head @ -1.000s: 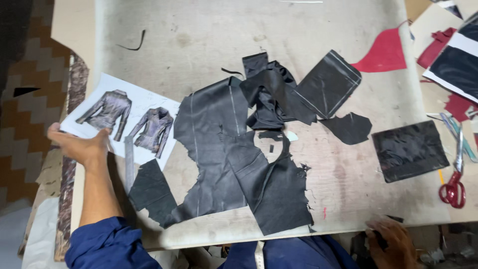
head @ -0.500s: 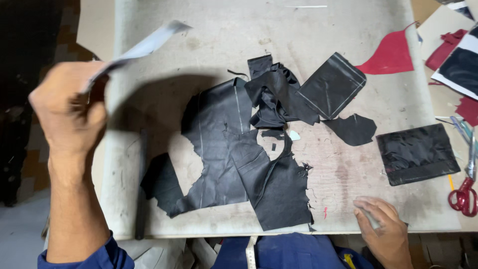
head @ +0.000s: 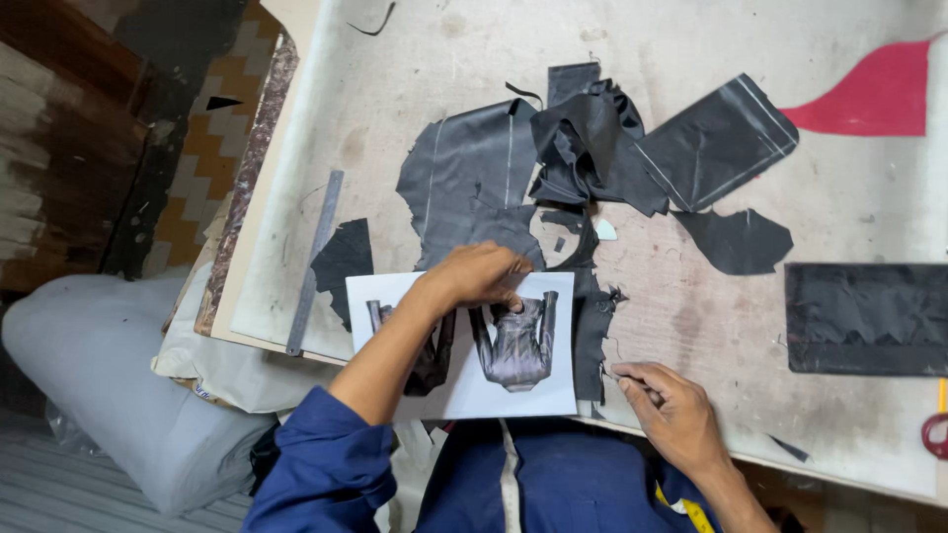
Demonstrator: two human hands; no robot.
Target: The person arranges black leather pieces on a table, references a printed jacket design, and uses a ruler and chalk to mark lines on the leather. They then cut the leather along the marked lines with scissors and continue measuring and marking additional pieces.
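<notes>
The left hand pressed, fingers curled, on the jacket print lying over black leather on the counter. The right hand pinched a thin tool.

Count, head view:
- Printed sheet with jacket pictures: 1, lower centre; 2 jackets shown on it.
- Metal ruler: 1, left.
- Red piece: 1, upper right.
- Black rectangular panels: 2, one upper right, one right edge.
- Hands: 2, left, right.
</notes>
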